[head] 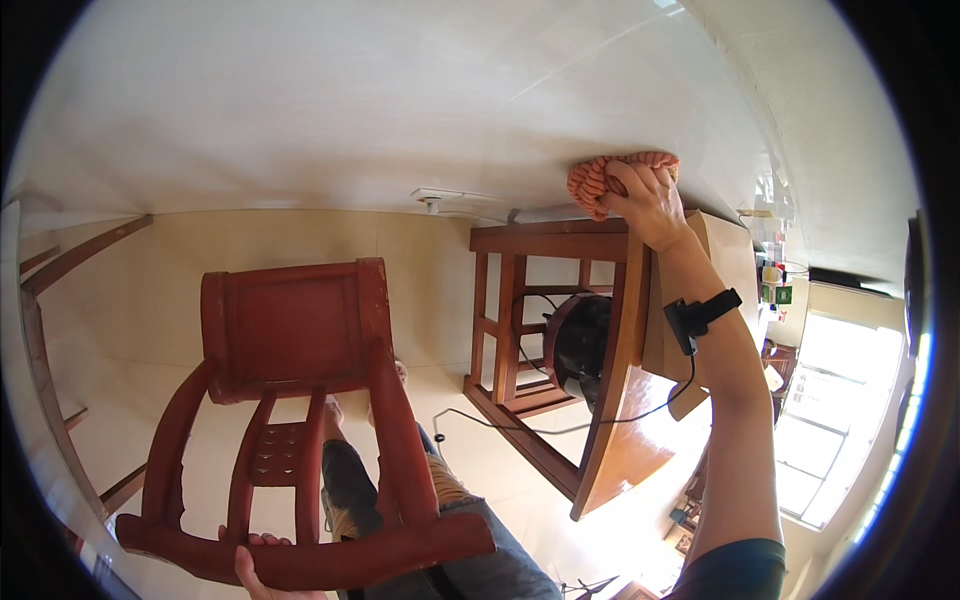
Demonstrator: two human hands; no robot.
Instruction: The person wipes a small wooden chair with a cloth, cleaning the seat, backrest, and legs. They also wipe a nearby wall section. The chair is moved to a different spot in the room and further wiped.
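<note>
My right hand (646,201) presses a bunched orange striped cloth (589,184) against the white wall (420,97), just above a brown wooden table. A black device is strapped round that forearm, with a thin cable hanging from it. At the lower left my left hand (259,570) grips the top rail of a red wooden chair (300,330). The fingers wrap behind the rail and the thumb lies over it. The chair's seat points towards the wall, and its backrest is nearest me.
The wooden table (630,442) stands at the right with a black round object (581,345) beneath it and a cardboard box (724,255) on top. A white wall socket (435,196) sits low on the wall. Wooden furniture (45,360) is at the far left; my legs are below.
</note>
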